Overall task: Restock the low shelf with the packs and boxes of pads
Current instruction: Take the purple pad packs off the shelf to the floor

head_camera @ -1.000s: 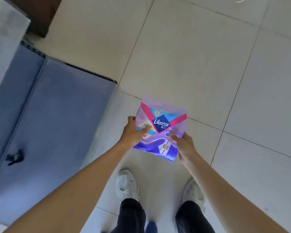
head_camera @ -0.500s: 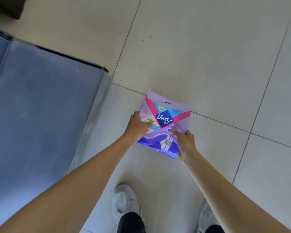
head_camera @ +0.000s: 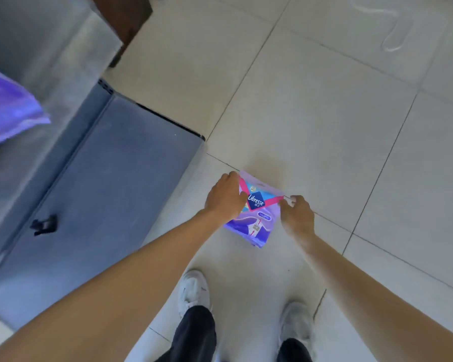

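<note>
Pack of pads [head_camera: 256, 212] is in mid-air over the tiled floor [head_camera: 311, 113], just off centre at 5 o'clock. The left hand [head_camera: 225, 195] is clamped round its upper-left edge and hides that side, while the right hand [head_camera: 297, 218] is curled at the upper-right corner, apparently pinching it, contact only partly visible. At 10 o'clock a second purple pack [head_camera: 8, 111] is blurred and cut off by the frame edge; at 8 o'clock, on the grey-blue unit [head_camera: 110, 192], sits a small black part [head_camera: 43, 225], too small to identify.
</note>
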Motion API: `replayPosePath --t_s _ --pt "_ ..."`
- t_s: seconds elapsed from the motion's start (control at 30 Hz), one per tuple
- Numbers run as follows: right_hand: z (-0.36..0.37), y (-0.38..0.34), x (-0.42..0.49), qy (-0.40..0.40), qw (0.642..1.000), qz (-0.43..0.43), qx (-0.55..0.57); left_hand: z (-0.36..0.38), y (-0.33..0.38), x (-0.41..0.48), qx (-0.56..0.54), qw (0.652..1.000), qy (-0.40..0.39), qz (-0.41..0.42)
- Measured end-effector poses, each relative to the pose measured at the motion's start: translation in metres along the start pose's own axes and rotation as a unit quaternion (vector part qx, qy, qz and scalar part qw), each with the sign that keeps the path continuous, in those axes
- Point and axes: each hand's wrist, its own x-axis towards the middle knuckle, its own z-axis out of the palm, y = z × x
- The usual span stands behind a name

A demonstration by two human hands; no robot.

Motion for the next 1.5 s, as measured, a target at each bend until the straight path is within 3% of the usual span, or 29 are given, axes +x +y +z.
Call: replayPosePath --t_s 0.13,0.3,0.43,0.67,0.93,1.03,1.27,1.4,1.5 --pt "-0.083 -0.098 -0.069 -0.02 0.974 -0.171 -0.148 -0.106 0.056 -0.069 -0.019 0.999 0.039 0.018" --pt "-0.169 -0.237 -0.171 -0.018 0.894 -0.35 -0.28 -0.236 0.118 -0.175 -0.054 0.986 0.15 0.043" --pt "-0.191 -0.326 -0.251 -0.014 0.822 -0.452 -0.345 -0.312 0.123 -0.252 -0.037 0.969 0.241 0.035" --pt "-0.138 -0.413 -0.36 -0.02 0.709 -0.585 -0.392 -0.394 0.031 -0.341 -0.037 0.936 0.329 -0.117" --pt "-0.02 -0.426 -0.456 -0.106 0.606 -0.681 -0.397 -0.397 -0.114 -0.427 -0.093 0.877 0.383 -0.276" --pt "0.016 -0.419 -0.471 -0.143 0.597 -0.686 -0.39 -0.385 -0.151 -0.439 -0.118 0.861 0.388 -0.307" --pt "0.068 -0.417 -0.464 -0.139 0.637 -0.658 -0.378 -0.38 -0.211 -0.434 -0.1 0.854 0.396 -0.322" --pt "0.087 -0.434 -0.46 -0.121 0.658 -0.647 -0.366 -0.395 -0.24 -0.417 -0.027 0.861 0.411 -0.297" --pt "0.106 -0.451 -0.459 -0.117 0.674 -0.649 -0.334 -0.414 -0.259 -0.406 0.064 0.885 0.382 -0.257"
